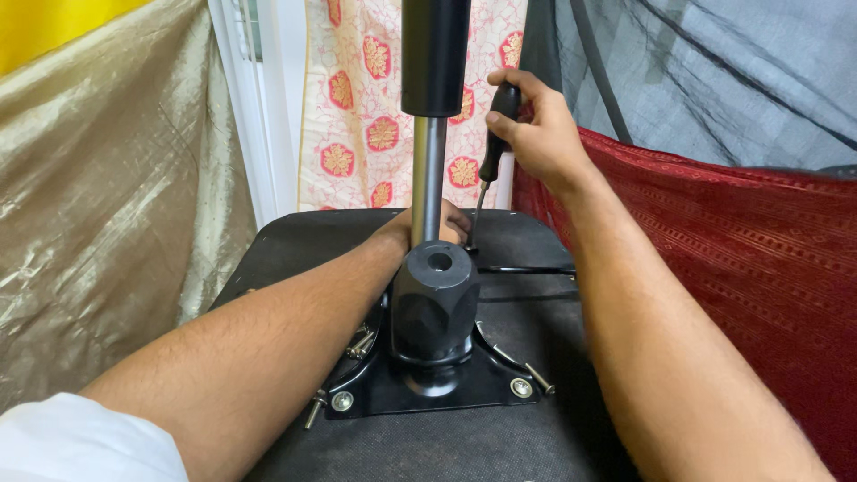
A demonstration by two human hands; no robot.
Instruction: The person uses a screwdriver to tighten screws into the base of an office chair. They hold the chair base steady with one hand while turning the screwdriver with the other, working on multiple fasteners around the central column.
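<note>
gold cloth: shiny crinkled gold fabric (107,223) hangs over the whole left of the frame, with a yellow strip in the top left corner.
loose bolts: a few bolts (360,344) lie loose left of centre by the plate, so I'd guess not everything is fastened yet.
left hand: the left hand (420,230) reaches in behind the post at centre. It's mostly hidden, so can't tell if the fingers are curled or flat.
mounting plate: the black metal plate (446,393) sits low centre on the seat underside. Two front screws look seated, one at each lower corner.
gas post: the steel post with its black sleeve (430,161) stands upright in the black hub, dead centre.
screwdriver: the black-handled screwdriver (494,147) is upper centre-right, tip angled down to the far edge of the plate. Looks like the back screws are what's in hand.
right hand: the right hand (536,134) has its fingers wrapped tight round the screwdriver handle.
surface: black fabric seat base (295,245), upside down I think.
room: floral curtain behind, red cloth (732,259) and dark mesh on the right.
</note>
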